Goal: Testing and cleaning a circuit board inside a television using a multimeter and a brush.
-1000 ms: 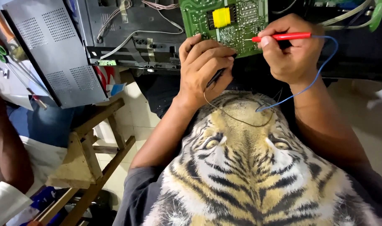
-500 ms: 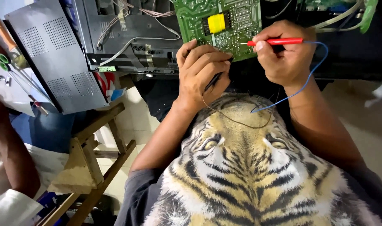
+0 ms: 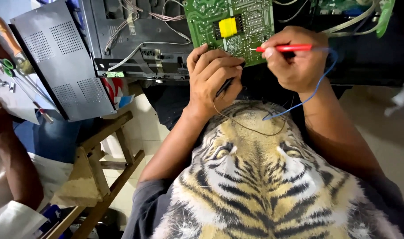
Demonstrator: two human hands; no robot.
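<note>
A green circuit board (image 3: 250, 31) with a yellow component (image 3: 227, 27) lies at the top centre. My left hand (image 3: 213, 77) rests against its lower edge, fingers curled around a thin black probe (image 3: 224, 86) with a brown wire trailing down. My right hand (image 3: 299, 59) pinches a red probe (image 3: 286, 48), its tip touching the board's right side; a blue wire (image 3: 314, 90) loops from it toward my tiger-print shirt (image 3: 259, 186).
An opened grey metal chassis (image 3: 140, 40) with wires sits left of the board, and a perforated grey cover panel (image 3: 60, 66) leans further left. A wooden stool (image 3: 93, 172) stands lower left. Another person's arm (image 3: 11, 163) shows at the left edge, near screwdrivers (image 3: 9, 40).
The view has shifted slightly, with the board and hands sitting a little left and lower. Both hands keep their probes on the board.
</note>
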